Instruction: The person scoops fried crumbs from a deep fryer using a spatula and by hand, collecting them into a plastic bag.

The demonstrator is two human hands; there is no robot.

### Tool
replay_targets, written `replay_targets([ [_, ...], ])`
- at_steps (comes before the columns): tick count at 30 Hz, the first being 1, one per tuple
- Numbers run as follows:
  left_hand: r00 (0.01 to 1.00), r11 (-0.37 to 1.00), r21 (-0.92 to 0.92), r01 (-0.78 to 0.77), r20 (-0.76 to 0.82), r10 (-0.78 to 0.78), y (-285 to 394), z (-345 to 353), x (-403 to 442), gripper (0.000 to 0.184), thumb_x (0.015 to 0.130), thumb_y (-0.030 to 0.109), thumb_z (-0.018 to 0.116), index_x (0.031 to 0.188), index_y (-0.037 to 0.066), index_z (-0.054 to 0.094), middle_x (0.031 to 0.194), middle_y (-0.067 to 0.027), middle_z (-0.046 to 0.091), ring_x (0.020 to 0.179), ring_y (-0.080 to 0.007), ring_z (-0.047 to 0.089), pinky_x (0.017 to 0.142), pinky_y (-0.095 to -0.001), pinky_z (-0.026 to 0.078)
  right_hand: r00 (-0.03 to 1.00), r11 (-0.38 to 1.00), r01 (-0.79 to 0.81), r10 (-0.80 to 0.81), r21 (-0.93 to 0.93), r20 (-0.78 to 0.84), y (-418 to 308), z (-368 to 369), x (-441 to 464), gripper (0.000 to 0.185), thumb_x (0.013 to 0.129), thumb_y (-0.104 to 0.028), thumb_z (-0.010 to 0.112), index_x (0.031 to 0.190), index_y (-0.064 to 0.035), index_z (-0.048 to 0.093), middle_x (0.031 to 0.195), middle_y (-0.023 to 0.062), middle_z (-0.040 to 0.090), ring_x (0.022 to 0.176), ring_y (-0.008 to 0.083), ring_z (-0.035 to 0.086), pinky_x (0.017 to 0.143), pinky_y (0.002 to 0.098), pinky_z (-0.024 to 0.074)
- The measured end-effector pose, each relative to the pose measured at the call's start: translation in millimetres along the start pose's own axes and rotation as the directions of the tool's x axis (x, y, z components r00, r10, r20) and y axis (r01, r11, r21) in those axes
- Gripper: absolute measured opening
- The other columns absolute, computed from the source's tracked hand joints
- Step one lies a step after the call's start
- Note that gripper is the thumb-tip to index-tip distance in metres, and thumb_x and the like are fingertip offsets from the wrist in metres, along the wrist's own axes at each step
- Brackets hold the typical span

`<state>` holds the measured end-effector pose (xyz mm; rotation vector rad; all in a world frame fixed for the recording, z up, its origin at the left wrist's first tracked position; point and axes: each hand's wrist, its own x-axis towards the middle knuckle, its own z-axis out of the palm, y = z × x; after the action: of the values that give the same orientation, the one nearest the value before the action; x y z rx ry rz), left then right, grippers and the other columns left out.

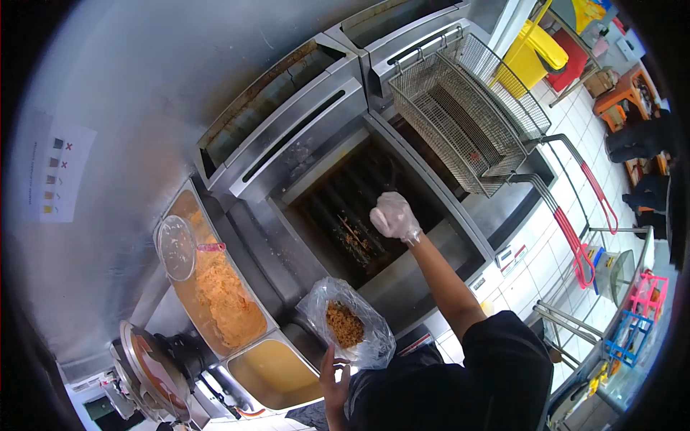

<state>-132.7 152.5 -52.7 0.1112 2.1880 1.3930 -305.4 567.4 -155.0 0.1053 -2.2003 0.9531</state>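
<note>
My left hand (pixel 335 382) is closed on the lower edge of a clear plastic bag (pixel 374 337). Loose brown crumbs (pixel 345 325) lie inside the bag, whose mouth is spread wide. Over the dark oil of the fryer vat (pixel 309 208) is my right hand (pixel 395 217), in a thin clear glove. Its fingers are curled into a fist, and whatever they may hold is hidden. A few light crumbs (pixel 352 238) show in the oil, to the left of that fist.
Wire fry baskets (pixel 467 108) with red handles rest over the neighbouring vat on the right. A steel pan of orange breading (pixel 223 294) stands on the left, with a round strainer (pixel 176 248) on its edge. Nearer me is a pan of yellowish liquid (pixel 273 366).
</note>
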Motion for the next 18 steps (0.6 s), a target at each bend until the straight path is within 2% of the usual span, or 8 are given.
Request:
replay_targets([
  [3,0.998,0.999,0.014,-0.052,-0.018,0.052,-5,3,2,0.066,0.086,-0.004,0.067,0.149,0.004,0.048,0.144,-0.0171,0.054,0.094,-0.0196,0.068,0.074,-0.0287,0.055,0.999,0.998,-0.001,-0.001,0.061,0.032,63,42,-13,0.035,0.091,-0.014,0.061,0.059,-0.0087,0.05,0.059,0.0128,0.048,0.058,0.0348,0.051,0.06,0.045,0.0435],
  [7,1.0,0.995,0.097,-0.025,0.021,0.023,10,0,8,0.067,0.087,0.0,0.067,0.15,0.002,0.045,0.143,-0.018,0.053,0.095,-0.0197,0.067,0.076,-0.0299,0.055,0.987,0.999,-0.031,0.029,0.009,0.156,120,85,-17,0.044,0.099,-0.026,0.052,0.059,-0.0075,0.051,0.06,0.0179,0.051,0.059,0.0403,0.052,0.061,0.05,0.043],
  [10,0.999,0.999,0.039,0.037,0.0,-0.037,8,1,11,0.067,0.087,0.0,0.066,0.151,0.001,0.045,0.143,-0.0181,0.053,0.096,-0.0195,0.067,0.078,-0.03,0.054,0.934,0.998,0.0,0.021,-0.059,0.357,162,116,-24,0.043,0.096,-0.02,0.055,0.056,-0.008,0.047,0.058,0.0185,0.048,0.056,0.0403,0.05,0.056,0.0504,0.0403],
  [13,0.998,0.998,0.036,0.055,0.0,-0.055,6,2,16,0.066,0.087,0.0,0.066,0.15,0.0,0.045,0.142,-0.0183,0.053,0.096,-0.0193,0.067,0.078,-0.0298,0.054,0.975,0.984,-0.129,0.148,-0.12,0.164,191,126,-16,0.053,0.103,-0.031,0.047,0.056,-0.0058,0.047,0.059,0.021,0.051,0.059,0.0429,0.052,0.057,0.0526,0.0403],
  [14,0.998,0.998,0.035,0.061,0.008,-0.061,6,2,16,0.066,0.087,0.0,0.066,0.15,0.0,0.045,0.142,-0.0183,0.053,0.095,-0.0193,0.067,0.078,-0.0298,0.054,0.932,0.954,-0.292,0.3,-0.069,0.204,195,127,-13,0.057,0.105,-0.037,0.037,0.064,-0.0003,0.05,0.065,0.0251,0.053,0.063,0.0477,0.052,0.063,0.0559,0.0413],
  [15,0.998,0.997,0.042,0.066,0.015,-0.066,6,1,15,0.066,0.087,0.0,0.066,0.15,0.0,0.045,0.142,-0.0184,0.053,0.095,-0.0192,0.067,0.078,-0.0297,0.054,0.901,0.945,-0.313,0.328,-0.097,0.284,184,119,0,0.057,0.105,-0.038,0.037,0.064,0.0,0.05,0.066,0.0259,0.053,0.065,0.0482,0.054,0.064,0.0553,0.042],
  [17,0.998,0.998,0.032,0.059,0.026,-0.06,4,3,15,0.066,0.087,0.0,0.066,0.15,-0.001,0.045,0.142,-0.0185,0.053,0.095,-0.0191,0.068,0.078,-0.0296,0.054,0.9,0.914,-0.397,0.406,-0.087,0.157,197,125,-3,0.058,0.105,-0.038,0.038,0.066,0.0004,0.053,0.068,0.0274,0.053,0.065,0.0478,0.055,0.065,0.0542,0.0426],
  [18,0.998,0.998,0.029,0.051,0.027,-0.051,3,3,15,0.066,0.087,0.001,0.066,0.15,-0.001,0.045,0.142,-0.0185,0.053,0.095,-0.019,0.068,0.078,-0.0295,0.054,0.913,0.925,-0.37,0.379,-0.083,0.152,198,127,-5,0.058,0.105,-0.039,0.038,0.066,0.0009,0.054,0.068,0.0277,0.054,0.066,0.0478,0.056,0.066,0.0538,0.043],
])
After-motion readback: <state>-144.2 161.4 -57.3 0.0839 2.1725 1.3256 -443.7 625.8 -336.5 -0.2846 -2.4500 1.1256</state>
